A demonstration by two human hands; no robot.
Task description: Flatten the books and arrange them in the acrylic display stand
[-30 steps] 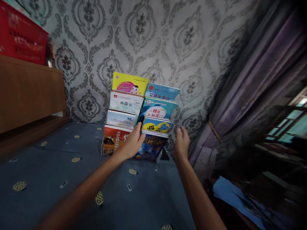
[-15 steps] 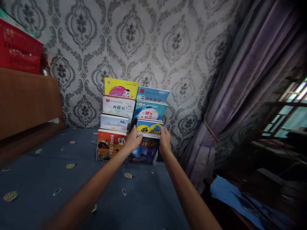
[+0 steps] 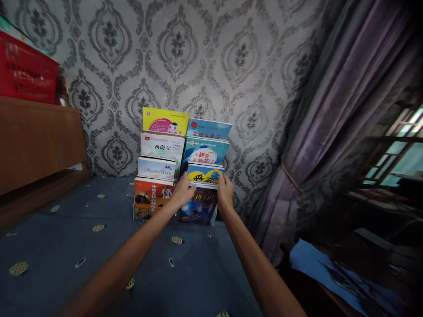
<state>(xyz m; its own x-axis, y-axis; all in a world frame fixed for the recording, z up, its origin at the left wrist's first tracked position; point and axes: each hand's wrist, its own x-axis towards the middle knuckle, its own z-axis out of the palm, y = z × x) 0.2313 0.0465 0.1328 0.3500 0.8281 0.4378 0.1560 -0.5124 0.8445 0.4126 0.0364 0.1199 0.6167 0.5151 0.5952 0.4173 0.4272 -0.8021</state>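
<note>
Two columns of children's books stand upright in stepped rows in a clear rack, its edge visible at the lower right (image 3: 214, 217). In the right column, my left hand (image 3: 182, 193) grips the left edge of a yellow-and-blue book (image 3: 205, 174), thumb across its front. My right hand (image 3: 225, 193) is closed on that book's right edge. Just in front is a dark blue book (image 3: 200, 207), partly behind my left hand. Two light blue books (image 3: 211, 128) rise behind. The left column holds an orange book (image 3: 153, 193), two pale books (image 3: 156, 168) and a yellow one (image 3: 165, 115).
The rack stands on a dark blue patterned cloth (image 3: 148, 273) against a grey patterned wall (image 3: 205, 53). At left is a wooden cabinet (image 3: 39, 141) with a red basket (image 3: 29, 70). A tied purple curtain (image 3: 280, 207) hangs at right, near a light blue cloth (image 3: 317, 268).
The view has shifted slightly. Both hands stay at the sides of the yellow-and-blue book, and the books keep nearly the same places.
</note>
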